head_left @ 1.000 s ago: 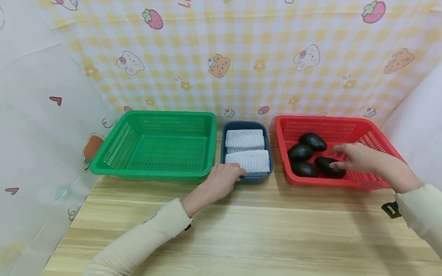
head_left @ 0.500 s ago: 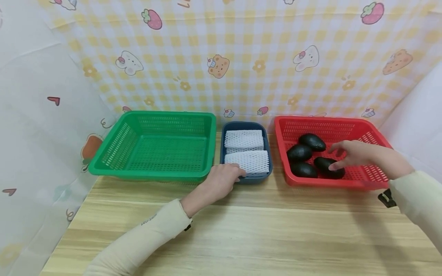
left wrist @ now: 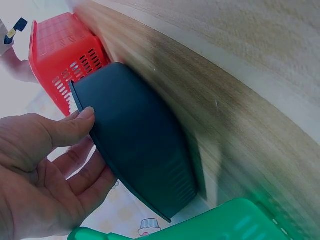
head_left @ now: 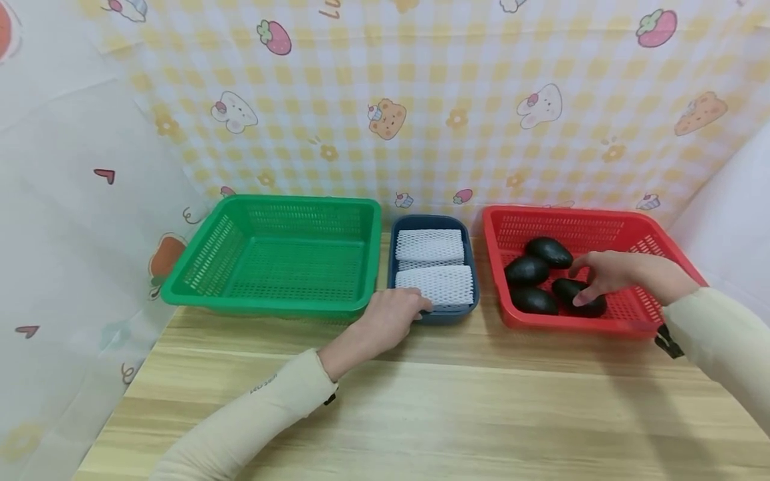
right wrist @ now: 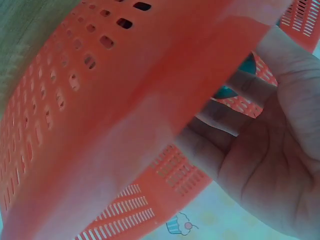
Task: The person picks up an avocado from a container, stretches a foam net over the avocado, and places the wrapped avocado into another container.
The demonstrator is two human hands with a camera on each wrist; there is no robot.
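Head view: all four avocados (head_left: pixel 527 270) sit in the red basket (head_left: pixel 559 323)

The right hand (head_left: pixel 613 272) grasps one avocado (head_left: pixel 564 291), with its thumb on the near side and its fingers on the far side. That avocado looks low down in the red basket, beside the other three. The left hand (head_left: pixel 392 314) pinches the edge of the blue box (head_left: pixel 442 318), with the thumb on the outside. White nets (head_left: pixel 434 286) lie flat in this box.

The job looks close to its start. Getting hold of one avocado seems to be done, or almost done. Lifting it out is not done yet. No avocado has a net on it, and I see none in the green basket (head_left: pixel 271 308). So most of the work seems left.
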